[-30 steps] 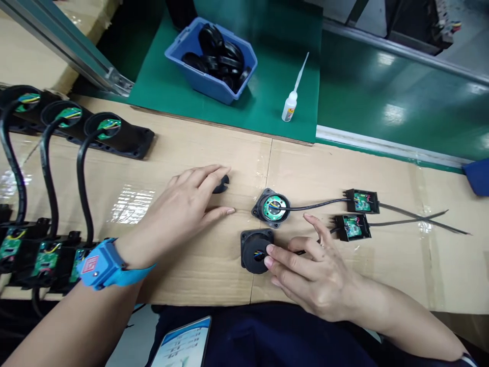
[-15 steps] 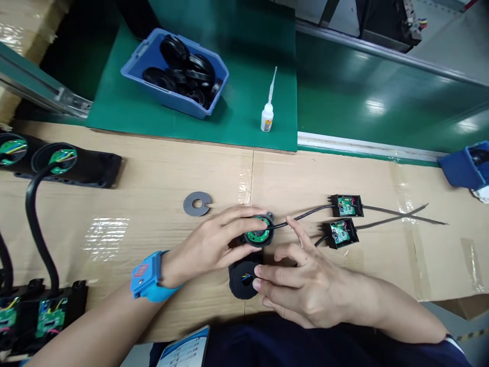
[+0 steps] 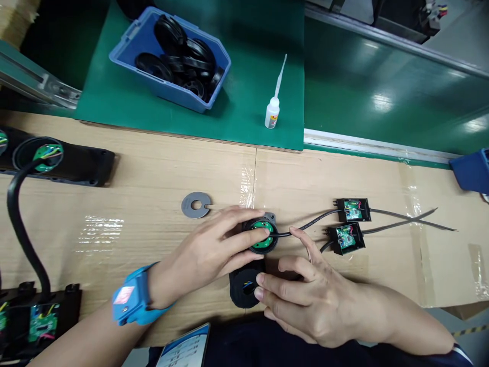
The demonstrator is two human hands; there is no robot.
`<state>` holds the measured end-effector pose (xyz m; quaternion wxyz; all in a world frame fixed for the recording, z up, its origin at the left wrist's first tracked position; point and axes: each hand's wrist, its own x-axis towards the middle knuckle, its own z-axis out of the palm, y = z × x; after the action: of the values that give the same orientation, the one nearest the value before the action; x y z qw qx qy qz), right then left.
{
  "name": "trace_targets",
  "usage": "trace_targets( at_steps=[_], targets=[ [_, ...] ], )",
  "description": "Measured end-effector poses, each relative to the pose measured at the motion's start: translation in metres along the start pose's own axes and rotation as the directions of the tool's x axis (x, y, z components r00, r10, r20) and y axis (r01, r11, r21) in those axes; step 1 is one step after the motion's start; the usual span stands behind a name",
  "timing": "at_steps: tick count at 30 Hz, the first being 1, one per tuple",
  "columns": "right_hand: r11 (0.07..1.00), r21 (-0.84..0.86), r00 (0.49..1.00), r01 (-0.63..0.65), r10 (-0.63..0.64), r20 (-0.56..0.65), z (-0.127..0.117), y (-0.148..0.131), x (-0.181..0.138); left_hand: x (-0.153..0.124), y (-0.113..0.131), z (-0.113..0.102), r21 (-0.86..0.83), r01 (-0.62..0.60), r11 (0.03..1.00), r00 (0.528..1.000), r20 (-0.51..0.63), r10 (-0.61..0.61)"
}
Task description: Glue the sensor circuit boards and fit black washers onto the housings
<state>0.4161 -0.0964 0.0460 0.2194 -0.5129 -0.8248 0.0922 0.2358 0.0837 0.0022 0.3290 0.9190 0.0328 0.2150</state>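
Note:
My left hand grips a round black housing with a green circuit board inside, fingers curled over its rim and top. A black cable runs from it to a small black box with a green board. My right hand lies by a second black housing, fingertips on its edge and index finger touching the cable. A second small box sits just right of that hand. A grey washer lies on the cardboard, left of the housing.
A blue bin of black rings and a white glue bottle stand on the green mat behind. Finished black units with thick cables lie at the left. Another blue bin is at the right edge.
My left hand left the grey washer on the cardboard, moved right and took hold of the green-board housing. The right hand stayed by the lower housing, its index finger now on the cable.

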Motion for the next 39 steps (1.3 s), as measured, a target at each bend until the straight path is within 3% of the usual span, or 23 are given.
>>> trace_targets(
  at_steps=[3,6,9,14,18,21,27,32,39],
  targets=[
    [1.0,0.004,1.0,-0.007,0.007,0.006,0.001,-0.002,-0.002,-0.004,-0.002,-0.031,0.191,0.138,0.972,0.99,-0.064,-0.128],
    [1.0,0.01,1.0,-0.022,0.022,-0.014,0.003,-0.003,-0.005,-0.013,-0.009,-0.058,0.354,0.347,0.868,0.938,-0.136,-0.32],
    [1.0,0.014,1.0,-0.011,0.012,-0.009,0.006,-0.004,-0.008,-0.023,-0.018,-0.069,0.433,0.349,0.831,0.929,-0.04,-0.369],
    [1.0,0.015,1.0,-0.023,0.023,-0.005,0.008,-0.005,-0.01,-0.024,-0.028,-0.062,0.421,0.365,0.83,0.906,0.045,-0.421],
    [1.0,-0.003,0.999,-0.005,0.004,-0.036,0.008,-0.006,-0.007,-0.026,-0.038,-0.056,0.386,0.297,0.873,0.926,0.107,-0.362],
    [1.0,0.003,0.998,-0.021,0.022,-0.064,0.009,-0.006,-0.006,-0.024,-0.038,-0.055,0.393,0.263,0.881,0.945,0.079,-0.317],
    [0.999,-0.039,0.998,-0.003,0.001,-0.064,0.006,-0.004,-0.004,0.002,0.012,-0.054,0.351,0.253,0.902,0.967,-0.064,-0.247],
    [0.999,-0.042,0.999,0.016,-0.017,-0.033,0.004,-0.002,-0.004,0.019,0.042,-0.033,0.221,0.142,0.965,0.988,0.032,-0.152],
    [1.0,0.005,0.997,0.014,-0.014,-0.079,0.01,-0.001,-0.005,0.028,0.039,-0.017,0.199,0.069,0.978,0.99,0.107,-0.092]
  ],
)
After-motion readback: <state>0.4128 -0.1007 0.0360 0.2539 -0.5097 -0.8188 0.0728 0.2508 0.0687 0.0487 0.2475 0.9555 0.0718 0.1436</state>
